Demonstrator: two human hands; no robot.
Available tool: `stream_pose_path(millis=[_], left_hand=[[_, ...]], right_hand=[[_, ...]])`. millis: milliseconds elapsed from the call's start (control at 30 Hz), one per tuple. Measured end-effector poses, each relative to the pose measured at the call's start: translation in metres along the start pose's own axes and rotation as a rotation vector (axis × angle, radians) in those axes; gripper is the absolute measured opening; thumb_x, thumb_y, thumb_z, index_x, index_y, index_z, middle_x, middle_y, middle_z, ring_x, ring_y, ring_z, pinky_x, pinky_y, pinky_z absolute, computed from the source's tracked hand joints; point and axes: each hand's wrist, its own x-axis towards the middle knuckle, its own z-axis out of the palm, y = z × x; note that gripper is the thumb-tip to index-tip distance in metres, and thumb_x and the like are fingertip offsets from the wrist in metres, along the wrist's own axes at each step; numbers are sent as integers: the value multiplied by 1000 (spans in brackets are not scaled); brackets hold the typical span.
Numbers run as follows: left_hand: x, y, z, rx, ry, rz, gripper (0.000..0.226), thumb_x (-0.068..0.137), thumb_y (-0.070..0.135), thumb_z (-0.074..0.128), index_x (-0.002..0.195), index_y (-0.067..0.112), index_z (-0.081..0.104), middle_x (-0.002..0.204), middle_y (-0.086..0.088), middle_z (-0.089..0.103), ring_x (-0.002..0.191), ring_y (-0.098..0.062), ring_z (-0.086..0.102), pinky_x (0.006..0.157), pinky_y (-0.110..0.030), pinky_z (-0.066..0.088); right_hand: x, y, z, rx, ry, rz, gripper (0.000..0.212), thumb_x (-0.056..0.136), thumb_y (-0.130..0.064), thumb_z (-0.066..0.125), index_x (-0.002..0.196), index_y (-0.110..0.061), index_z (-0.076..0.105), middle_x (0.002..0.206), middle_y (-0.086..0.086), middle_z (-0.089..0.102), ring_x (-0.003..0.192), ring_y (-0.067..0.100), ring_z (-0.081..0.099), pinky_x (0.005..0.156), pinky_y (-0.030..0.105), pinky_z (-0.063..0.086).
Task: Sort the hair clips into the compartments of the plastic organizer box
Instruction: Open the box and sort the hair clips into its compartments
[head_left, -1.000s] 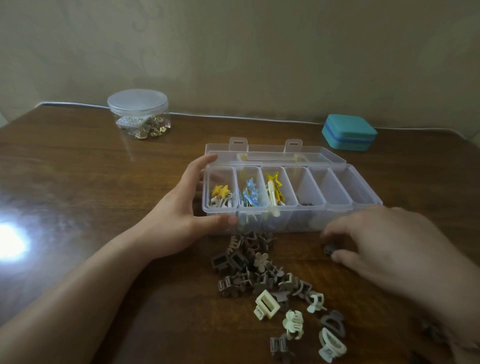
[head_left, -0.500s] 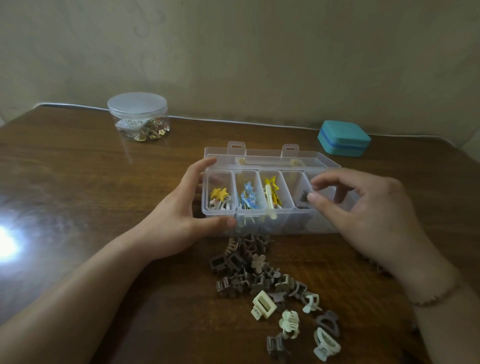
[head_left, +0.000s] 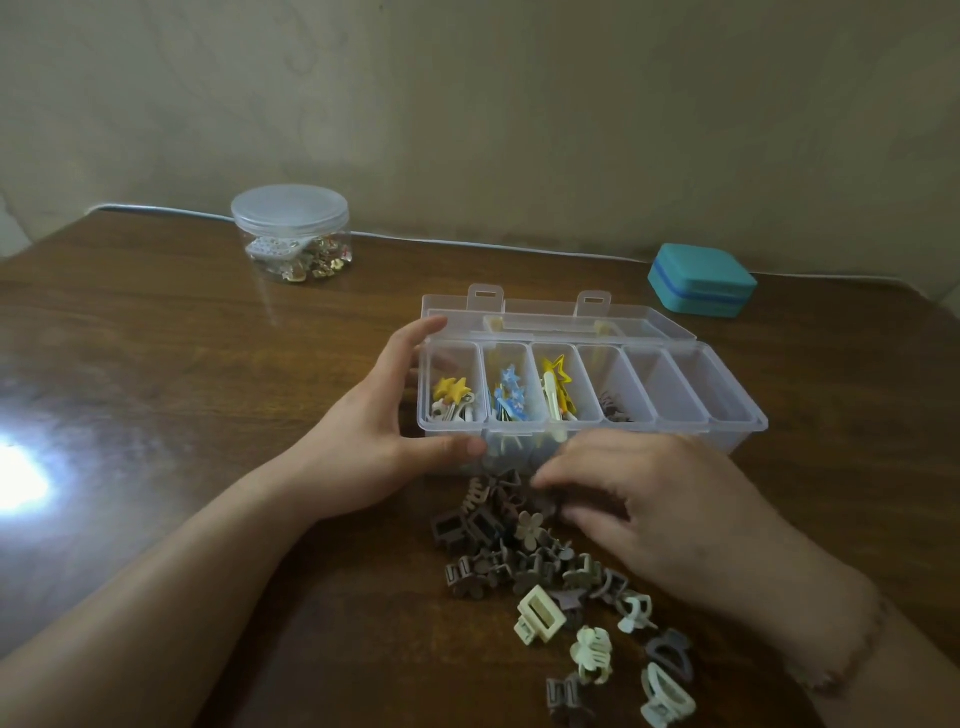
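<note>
- The right hand (head_left: 660, 509) hangs over the top of the loose hair clips (head_left: 530, 561), fingertips pointing left into the brown ones just below the box's front wall; whether it already pinches one I cannot tell.
- The pile trails from centre frame toward the lower right, so the right hand is nearer.
- The left hand (head_left: 374, 441) grips the left end of the plastic organizer box (head_left: 737, 421), thumb on the front wall.
- Six compartments in one row: the three on the left hold yellow, blue and yellow star clips, the fourth a few brown ones, the last two look empty.
- On the worktop (head_left: 156, 389): one lidded jar (head_left: 291, 234) upper left, one teal case (head_left: 701, 280) upper right.
</note>
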Motion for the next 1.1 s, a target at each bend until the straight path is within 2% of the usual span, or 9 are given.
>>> stream_pose_path(millis=[200, 333, 433, 567, 633, 700, 767, 867, 1100], left_hand=[[0, 1, 0, -1, -4, -5, 104, 58, 66, 76, 144, 57, 18, 130, 37, 47, 122, 9, 48, 105, -29, 41], [-1, 1, 0, 5, -6, -6, 105, 57, 67, 75, 144, 57, 17, 128, 40, 45, 121, 11, 47, 102, -24, 39], [0, 2, 0, 2, -6, -9, 106, 56, 67, 74, 144, 57, 17, 130, 37, 43, 119, 12, 47, 99, -20, 40], [-1, 2, 0, 0, -9, -11, 104, 57, 67, 75, 143, 59, 17, 134, 34, 42, 121, 12, 47, 99, -20, 39], [-1, 2, 0, 0, -7, -14, 104, 57, 67, 75, 143, 59, 18, 134, 34, 43, 122, 11, 46, 101, -23, 39], [-1, 3, 0, 7, -3, -18, 104, 57, 67, 75, 143, 58, 18, 135, 32, 44, 122, 10, 46, 104, -26, 39], [-1, 3, 0, 10, 0, -19, 104, 57, 67, 75, 143, 58, 18, 137, 29, 45, 123, 8, 47, 106, -28, 40], [-1, 2, 0, 10, 3, -17, 103, 58, 66, 76, 143, 57, 19, 138, 28, 46, 124, 7, 47, 106, -30, 40], [-1, 2, 0, 9, 4, -16, 104, 58, 66, 76, 144, 57, 19, 137, 29, 46, 125, 5, 47, 109, -35, 40]], right_hand=[[-4, 6, -9, 4, -28, 0, 16, 81, -34, 67, 96, -39, 67, 93, -24, 64, 86, -3, 59, 72, 24, 54], [-7, 7, -29, 241, 287, 55, 13, 79, -28, 68, 92, -30, 68, 89, -22, 64, 81, -3, 60, 65, 6, 45], [0, 17, -28, 203, 498, 217, 15, 79, -27, 67, 95, -26, 68, 88, -21, 62, 80, 5, 59, 61, 12, 45], [4, 27, -16, 68, 429, 304, 15, 83, -30, 64, 94, -24, 73, 94, -10, 69, 95, 11, 59, 79, 31, 49], [1, 21, -22, 20, 486, 255, 13, 87, -30, 64, 92, -21, 72, 93, -9, 69, 95, 11, 59, 83, 28, 46], [-4, 8, -30, 80, 425, 153, 15, 85, -36, 60, 92, -25, 69, 88, -16, 65, 85, -2, 55, 75, 14, 42], [-9, -6, -32, 136, 181, 66, 18, 82, -48, 57, 92, -35, 66, 81, -25, 61, 74, -7, 55, 64, 7, 39], [-12, -16, -24, -15, -111, 18, 29, 77, -62, 52, 96, -42, 60, 81, -26, 62, 75, -6, 57, 63, 18, 46], [-9, -14, -12, -2, -133, -23, 33, 78, -59, 48, 108, -44, 50, 92, -25, 61, 88, -4, 54, 73, 24, 48]])
